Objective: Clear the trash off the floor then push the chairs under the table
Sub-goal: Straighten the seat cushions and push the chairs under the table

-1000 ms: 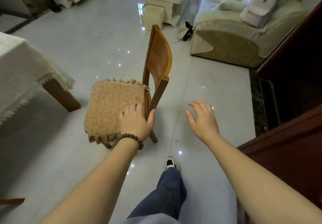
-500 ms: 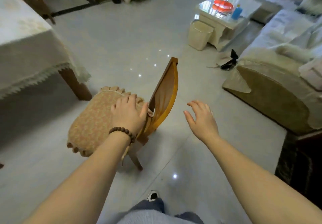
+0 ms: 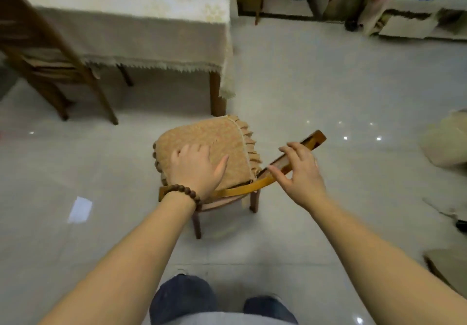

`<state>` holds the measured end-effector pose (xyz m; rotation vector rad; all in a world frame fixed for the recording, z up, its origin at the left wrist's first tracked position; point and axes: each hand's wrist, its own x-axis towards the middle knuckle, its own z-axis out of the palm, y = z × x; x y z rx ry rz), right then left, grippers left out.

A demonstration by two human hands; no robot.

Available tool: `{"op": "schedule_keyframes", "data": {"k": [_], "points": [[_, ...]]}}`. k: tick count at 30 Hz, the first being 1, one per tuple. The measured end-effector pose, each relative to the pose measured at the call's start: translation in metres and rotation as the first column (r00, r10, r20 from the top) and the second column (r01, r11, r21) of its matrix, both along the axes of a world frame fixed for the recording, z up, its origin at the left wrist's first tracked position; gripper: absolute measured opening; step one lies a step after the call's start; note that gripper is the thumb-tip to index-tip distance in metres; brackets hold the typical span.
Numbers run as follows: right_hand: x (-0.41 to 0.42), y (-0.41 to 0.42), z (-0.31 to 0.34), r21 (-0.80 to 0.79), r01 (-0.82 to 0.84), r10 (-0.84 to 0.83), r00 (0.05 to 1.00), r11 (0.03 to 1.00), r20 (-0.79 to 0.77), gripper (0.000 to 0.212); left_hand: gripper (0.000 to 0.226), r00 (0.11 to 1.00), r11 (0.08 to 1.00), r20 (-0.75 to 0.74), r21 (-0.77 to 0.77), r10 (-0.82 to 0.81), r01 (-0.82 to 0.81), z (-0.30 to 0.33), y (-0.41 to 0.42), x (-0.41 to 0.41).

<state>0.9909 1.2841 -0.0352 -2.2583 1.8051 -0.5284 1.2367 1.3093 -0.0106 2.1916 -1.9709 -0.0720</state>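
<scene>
Now your left hand (image 3: pixel 197 169) lies spread flat on the chair (image 3: pixel 214 147) cushion while your right hand (image 3: pixel 299 173), fingers loosely curled, grips its backrest.

Both forearms are bare, no sleeves anywhere in view. The left hand (image 3: pixel 195 170) has a bracelet of round dark brown wooden beads (image 3: pixel 185 193) around its wrist, while the right hand (image 3: pixel 302 173) has nothing on it, no rings or watch. Down at 6 o'clock there's dark blue denim trousers (image 3: pixel 184 297) over the knees and a strip of light grey top (image 3: pixel 214 319).
</scene>
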Motion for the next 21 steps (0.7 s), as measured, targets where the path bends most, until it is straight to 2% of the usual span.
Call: {"op": "schedule_keyframes", "data": {"k": [5,9,12,13,15,17,18,21], "points": [[-0.027,-0.025,-0.002,-0.001,-0.226,0.224,0.966,0.974,-0.132,0.085,0.088,0.992,0.991,0.032,0.05,0.122,-0.124,-0.016,0.035,-0.024],[-0.036,-0.049,-0.007,0.079,-0.351,0.359,0.886,0.933,-0.292,0.106,0.109,0.993,0.983,0.106,0.168,0.059,-0.077,-0.028,0.039,-0.028],[-0.036,-0.067,-0.012,0.138,-0.415,0.434,0.808,0.899,-0.398,0.108,0.117,0.983,0.971,0.181,0.231,0.018,-0.06,-0.033,0.03,-0.023],[-0.036,-0.07,-0.013,0.149,-0.432,0.452,0.783,0.89,-0.428,0.106,0.113,0.982,0.967,0.19,0.25,-0.006,-0.043,-0.036,0.027,-0.021],[-0.035,-0.072,-0.014,0.144,-0.471,0.48,0.748,0.87,-0.457,0.091,0.092,0.974,0.963,0.218,0.269,-0.06,-0.001,-0.04,0.027,-0.019],[-0.035,-0.071,-0.014,0.09,-0.522,0.496,0.724,0.848,-0.479,0.063,0.063,0.959,0.973,0.27,0.231,-0.087,0.023,-0.044,0.029,-0.018],[-0.035,-0.071,-0.014,0.065,-0.541,0.498,0.711,0.838,-0.496,0.051,0.056,0.953,0.976,0.286,0.215,-0.097,0.035,-0.046,0.029,-0.018],[-0.035,-0.074,-0.014,0.027,-0.565,0.495,0.698,0.825,-0.517,0.039,0.052,0.947,0.979,0.302,0.198,-0.109,0.05,-0.047,0.031,-0.018]]}}
